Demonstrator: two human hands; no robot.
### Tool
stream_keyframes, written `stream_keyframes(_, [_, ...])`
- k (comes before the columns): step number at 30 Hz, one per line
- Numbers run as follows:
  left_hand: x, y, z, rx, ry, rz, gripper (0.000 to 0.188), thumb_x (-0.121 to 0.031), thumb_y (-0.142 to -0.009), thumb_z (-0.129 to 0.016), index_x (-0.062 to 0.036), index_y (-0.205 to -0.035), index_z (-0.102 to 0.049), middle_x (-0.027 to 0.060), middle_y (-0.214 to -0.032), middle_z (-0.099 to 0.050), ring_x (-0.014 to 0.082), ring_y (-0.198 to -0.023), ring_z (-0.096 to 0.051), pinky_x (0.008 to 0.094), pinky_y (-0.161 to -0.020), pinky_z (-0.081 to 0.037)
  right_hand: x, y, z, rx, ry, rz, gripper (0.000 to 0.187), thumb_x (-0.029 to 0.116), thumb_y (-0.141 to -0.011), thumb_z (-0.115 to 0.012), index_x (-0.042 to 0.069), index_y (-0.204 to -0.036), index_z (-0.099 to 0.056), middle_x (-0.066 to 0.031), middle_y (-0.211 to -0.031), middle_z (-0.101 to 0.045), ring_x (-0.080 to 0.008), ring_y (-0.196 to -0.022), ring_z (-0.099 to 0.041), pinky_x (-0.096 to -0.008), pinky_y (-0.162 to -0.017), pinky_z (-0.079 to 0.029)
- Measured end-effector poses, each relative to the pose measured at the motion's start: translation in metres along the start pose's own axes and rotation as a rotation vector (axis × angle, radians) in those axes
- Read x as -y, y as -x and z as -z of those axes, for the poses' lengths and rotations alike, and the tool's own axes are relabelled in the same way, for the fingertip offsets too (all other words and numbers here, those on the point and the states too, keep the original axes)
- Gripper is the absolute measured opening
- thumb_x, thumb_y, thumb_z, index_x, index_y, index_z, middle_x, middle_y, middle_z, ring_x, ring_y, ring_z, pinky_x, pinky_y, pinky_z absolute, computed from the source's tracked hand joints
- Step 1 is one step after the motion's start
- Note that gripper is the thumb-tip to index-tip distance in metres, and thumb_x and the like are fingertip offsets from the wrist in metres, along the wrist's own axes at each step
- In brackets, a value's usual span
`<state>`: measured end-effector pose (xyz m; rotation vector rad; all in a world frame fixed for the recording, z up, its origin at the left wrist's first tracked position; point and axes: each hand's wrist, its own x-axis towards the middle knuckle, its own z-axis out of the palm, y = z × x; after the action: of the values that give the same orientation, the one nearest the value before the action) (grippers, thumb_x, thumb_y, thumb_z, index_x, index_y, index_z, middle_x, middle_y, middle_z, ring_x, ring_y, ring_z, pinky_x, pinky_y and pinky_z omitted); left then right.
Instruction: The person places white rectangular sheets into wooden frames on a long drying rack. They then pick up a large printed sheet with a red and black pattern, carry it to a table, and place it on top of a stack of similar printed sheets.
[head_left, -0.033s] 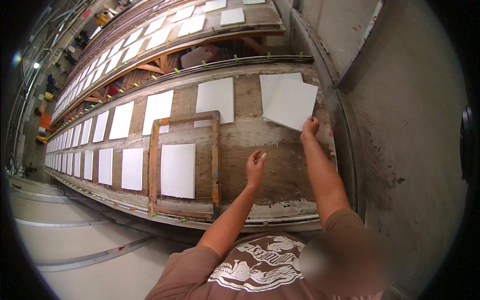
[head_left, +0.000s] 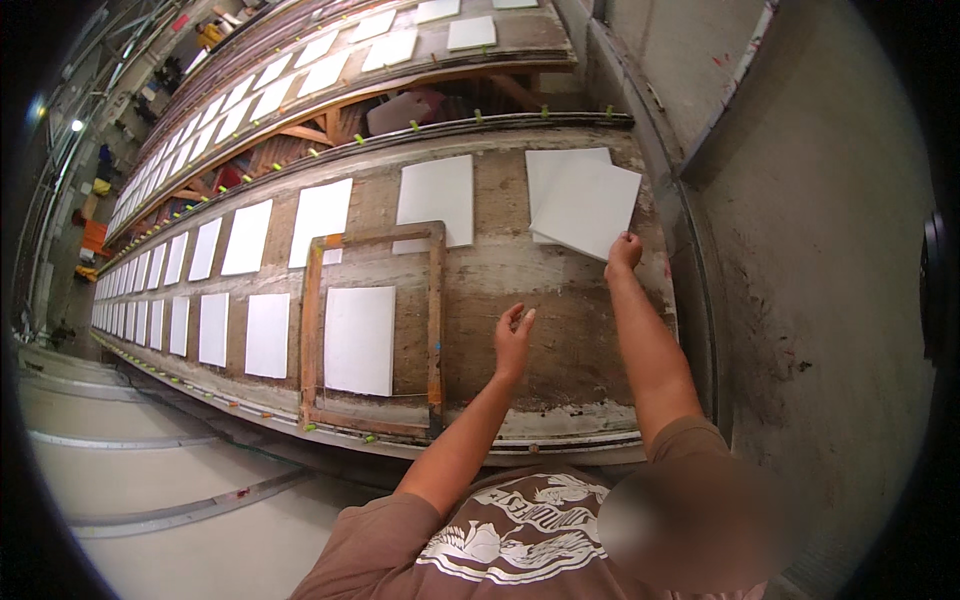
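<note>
My right hand (head_left: pixel 624 256) is closed on the near right corner of a white rectangular sheet (head_left: pixel 590 212). That sheet lies slanted across another white sheet (head_left: pixel 548 172), which it partly covers. My left hand (head_left: pixel 513 338) hovers over the bare brown tabletop (head_left: pixel 530 385), fingers apart and slightly curled, with nothing in it. To its left, a wooden frame (head_left: pixel 437 340) rests on the table around a white sheet (head_left: pixel 360 340). The frame's far side crosses the lower part of another white sheet (head_left: pixel 440 200).
Two rows of white sheets (head_left: pixel 268 335) run down the long table to the far left. A second long table (head_left: pixel 520 50) with similar sheets stands beyond it. Small yellow-green clips (head_left: pixel 478 116) line the table's rail. A grey wall (head_left: pixel 820 300) rises on the right.
</note>
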<state>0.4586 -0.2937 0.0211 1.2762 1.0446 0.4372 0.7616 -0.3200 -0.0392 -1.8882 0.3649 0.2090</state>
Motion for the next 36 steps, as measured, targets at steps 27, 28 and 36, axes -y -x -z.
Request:
stream_keyframes(27, [0.035,-0.05,0.494,-0.386,-1.081,0.159,0.052,-0.047,-0.095,-0.063,-0.0069,-0.127,-0.059,0.0182,-0.125,-0.064,0.0415,-0.112,-0.063,0.0543,-0.088,-0.051,-0.084,0.411,-0.039,0.738,0.773,0.39,0.085,0.043,-0.095,-0.063,0.001,-0.157,-0.023,-0.0307,-0.129,-0.058,-0.0452,-0.114,-0.061,-0.0533,-0.094,-0.051])
stream_keyframes(28, [0.04,-0.05,0.494,-0.41,-1.064,0.125,0.046,-0.045,-0.095,-0.063,-0.0073,-0.122,-0.06,0.0169,-0.119,-0.066,0.0397,-0.109,-0.064,0.0532,-0.086,-0.053,-0.085,0.412,-0.041,0.72,0.783,0.405,0.083,0.04,-0.095,-0.062,-0.001,-0.157,-0.024,-0.0308,-0.129,-0.059,-0.0454,-0.113,-0.062,-0.053,-0.093,-0.051])
stream_keyframes(36, [0.038,-0.05,0.51,-0.589,-0.97,-0.255,0.041,-0.043,-0.094,-0.065,-0.0037,-0.105,-0.062,0.0182,-0.108,-0.067,0.0431,-0.099,-0.064,0.0541,-0.08,-0.051,-0.067,0.42,-0.046,0.666,0.738,0.475,0.077,0.035,-0.094,-0.059,-0.001,-0.155,-0.028,-0.0302,-0.118,-0.064,-0.0464,-0.11,-0.063,-0.0529,-0.095,-0.05])
